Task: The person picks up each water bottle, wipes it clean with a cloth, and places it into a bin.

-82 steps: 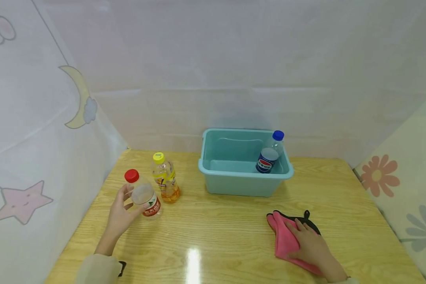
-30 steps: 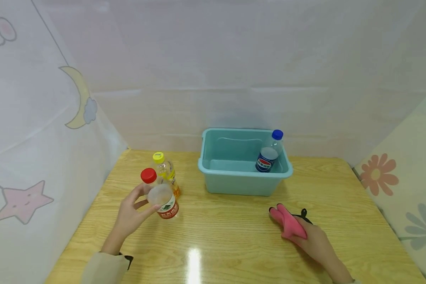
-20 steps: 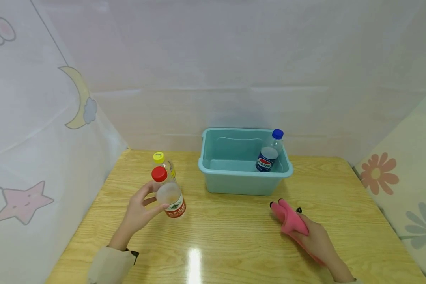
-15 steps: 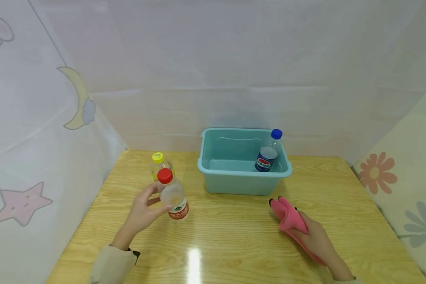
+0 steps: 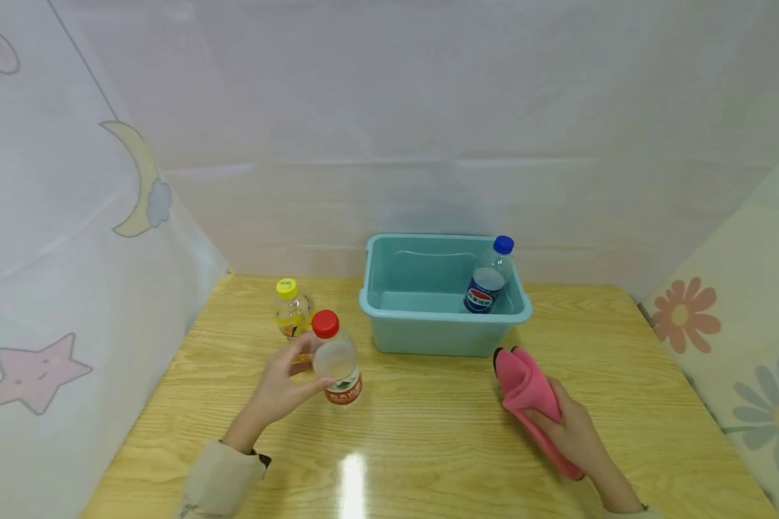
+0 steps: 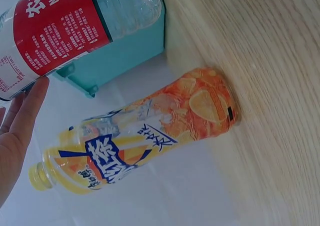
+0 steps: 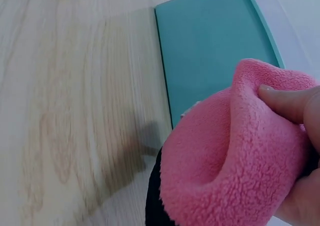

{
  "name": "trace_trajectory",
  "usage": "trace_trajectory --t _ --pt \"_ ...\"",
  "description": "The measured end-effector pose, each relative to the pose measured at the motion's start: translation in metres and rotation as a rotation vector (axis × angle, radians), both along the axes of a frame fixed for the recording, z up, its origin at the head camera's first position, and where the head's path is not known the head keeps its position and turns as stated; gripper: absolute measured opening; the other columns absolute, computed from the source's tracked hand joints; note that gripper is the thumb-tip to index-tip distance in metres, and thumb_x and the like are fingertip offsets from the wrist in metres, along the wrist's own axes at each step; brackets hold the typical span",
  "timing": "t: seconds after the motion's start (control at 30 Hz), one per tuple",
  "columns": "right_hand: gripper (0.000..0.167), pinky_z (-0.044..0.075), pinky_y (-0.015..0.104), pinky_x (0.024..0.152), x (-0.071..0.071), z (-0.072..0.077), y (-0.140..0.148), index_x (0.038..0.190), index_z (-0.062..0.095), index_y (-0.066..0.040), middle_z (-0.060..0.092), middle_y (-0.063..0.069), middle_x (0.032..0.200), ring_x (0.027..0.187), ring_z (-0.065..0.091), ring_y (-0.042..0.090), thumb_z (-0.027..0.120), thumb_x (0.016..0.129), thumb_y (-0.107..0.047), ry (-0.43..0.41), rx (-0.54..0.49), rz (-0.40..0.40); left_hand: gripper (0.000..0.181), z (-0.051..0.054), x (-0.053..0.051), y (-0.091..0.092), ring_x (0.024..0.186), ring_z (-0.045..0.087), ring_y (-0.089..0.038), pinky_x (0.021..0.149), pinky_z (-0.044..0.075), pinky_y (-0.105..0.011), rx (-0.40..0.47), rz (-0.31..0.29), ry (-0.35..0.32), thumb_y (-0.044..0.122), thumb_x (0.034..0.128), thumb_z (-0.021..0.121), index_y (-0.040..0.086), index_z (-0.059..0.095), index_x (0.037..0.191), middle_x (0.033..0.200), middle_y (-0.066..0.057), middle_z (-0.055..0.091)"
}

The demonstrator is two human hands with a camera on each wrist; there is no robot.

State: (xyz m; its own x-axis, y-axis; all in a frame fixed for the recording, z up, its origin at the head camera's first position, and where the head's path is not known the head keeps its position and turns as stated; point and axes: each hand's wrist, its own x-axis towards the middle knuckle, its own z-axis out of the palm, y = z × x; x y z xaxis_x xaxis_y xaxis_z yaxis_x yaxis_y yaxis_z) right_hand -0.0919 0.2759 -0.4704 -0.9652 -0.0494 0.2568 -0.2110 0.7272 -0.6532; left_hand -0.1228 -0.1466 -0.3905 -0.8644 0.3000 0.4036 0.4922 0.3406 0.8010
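My left hand (image 5: 278, 391) grips a clear plastic water bottle (image 5: 337, 358) with a red cap and a red-and-white label, thumb on the near side. In the left wrist view the water bottle (image 6: 60, 31) is upright relative to the table; whether its base touches the wood I cannot tell. Just behind that hand stands a yellow-capped iced tea bottle (image 5: 288, 315), its lower part mostly covered in the head view. On the right, my right hand (image 5: 574, 431) holds a folded pink cloth (image 5: 526, 393) with black edging, thumb pressed into the fold. A shadow falls beside the cloth (image 7: 240, 161).
At the back centre of the wooden table (image 5: 422, 447) is a light-blue plastic bin (image 5: 435, 336). A blue-capped Pepsi bottle (image 5: 485, 285) leans inside at its right end. Pale curtains (image 5: 389, 130) hang behind and at both sides.
My left hand has carried the water bottle rightward, past the front of the iced tea bottle. The right hand, first spread on the cloth, has gathered it up and raised it.
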Motion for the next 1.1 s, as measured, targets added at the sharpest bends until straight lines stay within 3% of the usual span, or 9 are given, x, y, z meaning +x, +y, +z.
trace_trajectory --t 0.37,0.63,0.77,0.93,1.1 --pt "0.057 0.047 0.022 0.067 0.003 0.01 -0.009 0.13 0.041 0.0 0.058 0.02 0.109 0.086 0.049 -0.003 0.068 0.08 -0.001 0.04 -0.111 -0.037 0.055 -0.005 -0.003 0.013 0.095 0.056 -0.034 0.076 0.053 -0.041 0.004 -0.015 -0.021 -0.005 0.0688 0.075 -0.009 0.048 0.117 0.106 -0.021 0.056" --pt "0.06 0.043 0.012 0.069 0.008 0.02 -0.02 0.133 0.035 0.001 0.054 0.019 0.114 0.088 0.045 -0.006 0.066 0.082 -0.002 0.045 -0.169 -0.055 0.056 -0.034 -0.016 0.021 0.1 0.054 -0.024 0.08 0.052 -0.034 0.035 -0.061 -0.088 0.007 0.0711 0.078 0.004 0.051 0.12 0.108 -0.009 0.057" --pt "0.064 0.037 0.005 0.073 0.009 0.025 -0.025 0.136 0.033 0.0 0.051 0.019 0.117 0.091 0.043 -0.008 0.065 0.081 0.001 0.079 -0.211 -0.043 0.057 -0.04 -0.018 0.024 0.1 0.054 -0.022 0.08 0.052 -0.032 0.035 -0.083 -0.09 0.015 0.0726 0.078 0.009 0.051 0.122 0.107 -0.006 0.057" --pt "0.067 0.036 0.004 0.074 0.011 0.032 -0.033 0.138 0.031 -0.003 0.048 0.005 0.119 0.095 0.042 -0.005 0.066 0.081 0.001 0.097 -0.262 -0.062 0.061 -0.038 -0.018 0.03 0.102 0.053 -0.023 0.081 0.051 -0.032 0.023 -0.077 -0.118 0.013 0.0725 0.077 0.007 0.048 0.126 0.11 -0.008 0.056" --pt "0.067 0.036 0.005 0.077 0.01 0.036 -0.042 0.137 0.032 -0.002 0.042 -0.017 0.115 0.096 0.043 0.0 0.065 0.079 0.006 0.144 -0.317 -0.061 0.06 -0.022 -0.012 0.042 0.103 0.052 -0.026 0.083 0.051 -0.038 0.022 -0.082 -0.156 0.005 0.0729 0.076 0.001 0.047 0.126 0.111 -0.011 0.055"
